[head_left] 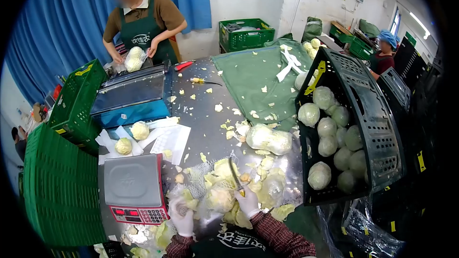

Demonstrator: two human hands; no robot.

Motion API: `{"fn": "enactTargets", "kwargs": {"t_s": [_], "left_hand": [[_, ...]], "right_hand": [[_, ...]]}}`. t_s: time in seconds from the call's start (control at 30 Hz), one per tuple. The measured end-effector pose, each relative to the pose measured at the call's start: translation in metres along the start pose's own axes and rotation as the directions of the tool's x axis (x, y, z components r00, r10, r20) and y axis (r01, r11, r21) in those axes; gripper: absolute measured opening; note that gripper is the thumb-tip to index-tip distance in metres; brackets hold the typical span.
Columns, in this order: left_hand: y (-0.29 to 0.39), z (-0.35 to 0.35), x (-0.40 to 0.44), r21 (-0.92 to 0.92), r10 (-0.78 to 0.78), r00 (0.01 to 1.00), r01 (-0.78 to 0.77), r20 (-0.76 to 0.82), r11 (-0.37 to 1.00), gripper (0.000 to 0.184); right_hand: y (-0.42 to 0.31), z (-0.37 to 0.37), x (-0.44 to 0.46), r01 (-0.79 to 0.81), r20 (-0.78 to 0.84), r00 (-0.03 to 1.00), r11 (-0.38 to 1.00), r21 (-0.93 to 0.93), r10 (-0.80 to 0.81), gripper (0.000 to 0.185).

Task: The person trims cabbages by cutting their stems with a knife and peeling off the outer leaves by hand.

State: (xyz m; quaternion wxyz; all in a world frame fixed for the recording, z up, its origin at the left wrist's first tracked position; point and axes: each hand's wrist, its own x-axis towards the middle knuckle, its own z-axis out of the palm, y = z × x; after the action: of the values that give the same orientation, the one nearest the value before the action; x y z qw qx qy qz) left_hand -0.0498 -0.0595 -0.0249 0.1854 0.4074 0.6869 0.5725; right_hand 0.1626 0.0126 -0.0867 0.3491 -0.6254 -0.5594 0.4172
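Note:
In a white glove, my right hand (pixel 247 201) is closed around the yellow handle of a curved knife (pixel 235 174), its blade pointing up and away. My left hand (pixel 181 216), also gloved, is at a piece of white net and pale leaf; what its fingers grip is unclear. Between the hands lies a cabbage (pixel 221 198) among loose leaves. White foam netting (pixel 198 177) spreads just beyond my left hand. Clear plastic-covered cabbage (pixel 272 187) rests right of the knife. Farther back lie wrapped cabbages (pixel 268 139) side by side.
A scale (pixel 134 186) stands left of my left hand. At the right, a black crate (pixel 306 162) holds several wrapped cabbages. Green crates (pixel 57 186) are stacked at the left. Another knife (pixel 203 81) lies farther back. A co-worker (pixel 148 24) across the table holds a bagged cabbage.

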Motion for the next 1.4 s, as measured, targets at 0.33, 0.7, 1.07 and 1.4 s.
{"fn": "enactTargets", "kwargs": {"t_s": [0.33, 0.7, 1.07, 1.4], "left_hand": [[-0.04, 0.019, -0.002, 0.074, -0.156, 0.865, 0.138, 0.478, 0.988, 0.071], [-0.03, 0.024, 0.011, -0.466, -0.378, 0.529, 0.849, 0.76, 0.25, 0.063], [0.006, 0.052, 0.041, -0.436, 0.199, 0.476, 0.874, 0.857, -0.215, 0.087], [-0.014, 0.083, 0.009, -0.128, 0.063, 0.801, 0.017, 0.595, 0.992, 0.112]], "right_hand": [[-0.02, 0.02, -0.008, -0.741, 0.68, 0.669, 0.343, 0.578, 0.3, 0.015], [-0.148, -0.004, -0.027, -0.854, 0.856, 0.511, 0.163, 0.495, 0.08, 0.022], [-0.066, -0.173, 0.047, 0.019, -0.032, 0.999, 0.985, 0.17, -0.014, 0.014], [-0.067, -0.095, -0.029, 0.378, 0.061, 0.916, 0.801, -0.464, -0.397, 0.035]]}}
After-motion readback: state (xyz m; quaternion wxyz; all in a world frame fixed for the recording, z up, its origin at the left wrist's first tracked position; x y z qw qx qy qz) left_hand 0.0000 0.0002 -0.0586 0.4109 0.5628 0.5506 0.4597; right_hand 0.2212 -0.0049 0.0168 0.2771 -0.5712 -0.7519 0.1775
